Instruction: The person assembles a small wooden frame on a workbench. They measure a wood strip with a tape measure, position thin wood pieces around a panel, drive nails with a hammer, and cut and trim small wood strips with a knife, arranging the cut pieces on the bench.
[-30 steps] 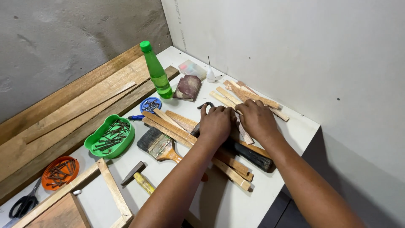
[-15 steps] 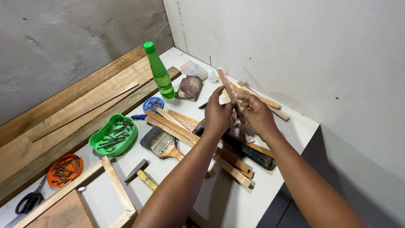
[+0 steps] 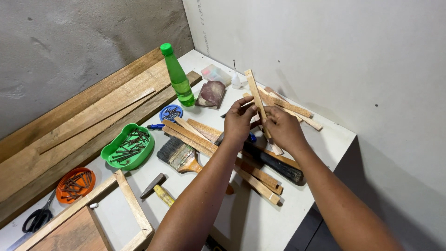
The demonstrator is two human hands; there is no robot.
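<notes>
Both hands hold one thin light wooden strip upright above the white table. My left hand pinches the strip near its middle with fingertips. My right hand grips its lower end. Beneath the hands lie several longer wooden strips, two brushes and a dark-handled brush. More short strips rest by the wall behind the hands.
A green bottle stands at the back. A green tray of nails, a blue lid, an orange dish of nails, a hammer, scissors and a wooden frame lie left. Planks lean along the left wall.
The hands went from pressing on the pile to lifting one strip; it now stands more upright, slightly higher and further from the pile.
</notes>
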